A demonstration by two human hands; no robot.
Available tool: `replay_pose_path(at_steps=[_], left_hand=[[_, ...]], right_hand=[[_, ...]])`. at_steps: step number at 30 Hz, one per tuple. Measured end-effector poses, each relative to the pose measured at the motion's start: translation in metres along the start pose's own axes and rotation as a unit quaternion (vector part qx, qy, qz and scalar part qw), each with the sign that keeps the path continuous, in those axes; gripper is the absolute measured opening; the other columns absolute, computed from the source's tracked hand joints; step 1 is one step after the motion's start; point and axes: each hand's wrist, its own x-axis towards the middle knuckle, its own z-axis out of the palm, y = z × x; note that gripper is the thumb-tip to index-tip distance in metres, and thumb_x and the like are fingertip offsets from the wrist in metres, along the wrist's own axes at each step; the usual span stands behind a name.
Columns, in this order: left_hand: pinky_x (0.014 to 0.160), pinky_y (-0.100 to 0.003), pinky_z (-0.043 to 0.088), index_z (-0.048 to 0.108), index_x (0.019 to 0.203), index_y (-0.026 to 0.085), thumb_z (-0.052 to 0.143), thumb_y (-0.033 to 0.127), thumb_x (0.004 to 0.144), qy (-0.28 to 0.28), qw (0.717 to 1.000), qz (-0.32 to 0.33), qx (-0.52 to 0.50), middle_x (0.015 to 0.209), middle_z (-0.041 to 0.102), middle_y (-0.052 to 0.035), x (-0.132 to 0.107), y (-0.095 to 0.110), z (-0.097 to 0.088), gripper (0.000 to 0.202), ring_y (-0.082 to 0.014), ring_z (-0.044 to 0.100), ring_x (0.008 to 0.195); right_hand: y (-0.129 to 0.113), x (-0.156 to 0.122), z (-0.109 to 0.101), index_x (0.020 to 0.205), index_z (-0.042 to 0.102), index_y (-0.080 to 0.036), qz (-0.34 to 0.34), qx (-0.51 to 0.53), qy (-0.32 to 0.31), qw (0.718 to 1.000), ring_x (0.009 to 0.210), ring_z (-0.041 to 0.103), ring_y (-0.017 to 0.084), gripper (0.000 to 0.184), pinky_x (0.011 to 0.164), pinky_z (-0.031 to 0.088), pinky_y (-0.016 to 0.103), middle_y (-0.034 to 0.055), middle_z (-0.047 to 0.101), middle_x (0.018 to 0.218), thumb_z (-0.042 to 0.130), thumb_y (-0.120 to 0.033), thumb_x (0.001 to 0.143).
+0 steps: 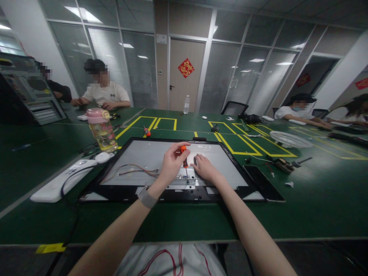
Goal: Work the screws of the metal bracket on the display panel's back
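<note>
A flat monitor panel in a black frame lies face down on the green table before me. My left hand is closed round the orange handle of a small screwdriver, held upright with its tip on a metal strip near the panel's front edge. My right hand rests beside the shaft, fingers curled down on the panel; whether it holds anything is hidden. Thin red and grey wires run across the panel's left part.
A pink-lidded bottle and a white keyboard-like unit lie to the left. A dark phone lies right of the panel, a white fan grille farther right. Other people sit at the far left and far right.
</note>
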Motion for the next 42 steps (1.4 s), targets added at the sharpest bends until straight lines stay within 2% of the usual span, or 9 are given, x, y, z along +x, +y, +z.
replay_pose_path(at_steps=[6, 11, 16, 21, 26, 28, 31, 36, 42], left_hand=[[0.081, -0.030, 0.050, 0.063, 0.112, 0.019, 0.051, 0.033, 0.088, -0.027, 0.997, -0.025, -0.065, 0.091, 0.067, -0.0059, 0.001, -0.001, -0.001, 0.031, -0.0141, 0.062, 0.080], [0.074, -0.025, 0.049, 0.069, 0.097, 0.018, 0.062, 0.032, 0.080, 0.008, 1.000, 0.011, 0.017, 0.091, 0.065, -0.0048, 0.000, 0.001, 0.000, 0.023, -0.0129, 0.060, 0.078], [0.085, -0.031, 0.048, 0.062, 0.114, 0.017, 0.047, 0.031, 0.090, -0.029, 0.998, -0.006, -0.046, 0.094, 0.067, -0.0062, -0.001, -0.001, 0.000, 0.032, -0.0164, 0.062, 0.090], [0.072, -0.023, 0.048, 0.069, 0.094, 0.020, 0.063, 0.027, 0.079, 0.006, 0.999, 0.029, 0.039, 0.094, 0.061, -0.0042, -0.001, 0.004, 0.001, 0.018, -0.0133, 0.058, 0.082], [0.081, -0.028, 0.047, 0.066, 0.107, 0.021, 0.046, 0.028, 0.090, -0.025, 1.000, 0.016, 0.003, 0.090, 0.063, -0.0044, -0.001, 0.006, 0.000, 0.027, -0.0142, 0.059, 0.085], [0.077, -0.027, 0.047, 0.067, 0.103, 0.021, 0.051, 0.028, 0.087, -0.017, 1.000, 0.016, 0.021, 0.084, 0.062, -0.0030, -0.001, 0.007, 0.000, 0.023, -0.0136, 0.057, 0.079], [0.072, -0.025, 0.047, 0.070, 0.094, 0.022, 0.059, 0.027, 0.082, 0.012, 0.998, 0.029, 0.055, 0.091, 0.061, -0.0038, 0.000, 0.007, 0.000, 0.017, -0.0142, 0.056, 0.083], [0.076, -0.028, 0.048, 0.064, 0.111, 0.019, 0.044, 0.026, 0.090, -0.030, 0.999, -0.014, -0.038, 0.093, 0.063, -0.0054, 0.001, 0.005, -0.001, 0.030, -0.0147, 0.059, 0.083], [0.068, -0.023, 0.045, 0.069, 0.098, 0.019, 0.059, 0.027, 0.082, 0.004, 0.998, 0.014, 0.054, 0.077, 0.058, -0.0010, 0.001, 0.009, -0.002, 0.020, -0.0116, 0.053, 0.071]], right_hand=[[0.000, 0.000, 0.000, 0.123, 0.049, -0.007, -0.001, 0.000, 0.004, 1.000, 0.129, 0.041, 0.030, 0.043, 0.105, 0.030, 0.042, 0.0237, 0.047, 0.136, 0.041, -0.036, 0.093], [0.001, 0.000, 0.001, 0.123, 0.049, -0.008, -0.003, 0.002, 0.007, 1.000, 0.128, 0.041, 0.029, 0.042, 0.104, 0.030, 0.043, 0.0229, 0.047, 0.135, 0.041, -0.037, 0.093], [0.003, 0.002, 0.003, 0.123, 0.049, -0.009, -0.003, 0.003, 0.001, 1.000, 0.128, 0.041, 0.030, 0.042, 0.104, 0.030, 0.043, 0.0223, 0.046, 0.136, 0.040, -0.037, 0.093], [0.004, 0.002, 0.003, 0.122, 0.050, -0.010, -0.004, 0.000, -0.006, 1.000, 0.128, 0.041, 0.030, 0.043, 0.104, 0.030, 0.042, 0.0207, 0.049, 0.133, 0.039, -0.039, 0.093], [0.003, 0.002, 0.001, 0.122, 0.050, -0.008, -0.004, -0.001, -0.010, 1.000, 0.128, 0.041, 0.030, 0.043, 0.105, 0.030, 0.042, 0.0220, 0.049, 0.133, 0.039, -0.038, 0.093], [0.003, 0.002, 0.001, 0.122, 0.049, -0.007, -0.003, -0.001, -0.011, 1.000, 0.128, 0.041, 0.031, 0.044, 0.104, 0.030, 0.043, 0.0229, 0.048, 0.134, 0.039, -0.038, 0.093], [0.003, 0.002, 0.000, 0.122, 0.050, -0.008, -0.003, -0.001, -0.011, 1.000, 0.128, 0.041, 0.031, 0.043, 0.104, 0.030, 0.043, 0.0227, 0.048, 0.134, 0.039, -0.038, 0.093], [0.003, 0.002, 0.000, 0.121, 0.050, -0.008, -0.006, -0.001, -0.010, 1.000, 0.128, 0.041, 0.031, 0.042, 0.104, 0.031, 0.043, 0.0232, 0.048, 0.134, 0.039, -0.037, 0.093], [0.002, 0.001, 0.000, 0.121, 0.051, -0.007, -0.007, -0.002, -0.009, 1.000, 0.127, 0.042, 0.032, 0.043, 0.104, 0.031, 0.043, 0.0241, 0.048, 0.133, 0.039, -0.038, 0.093]])
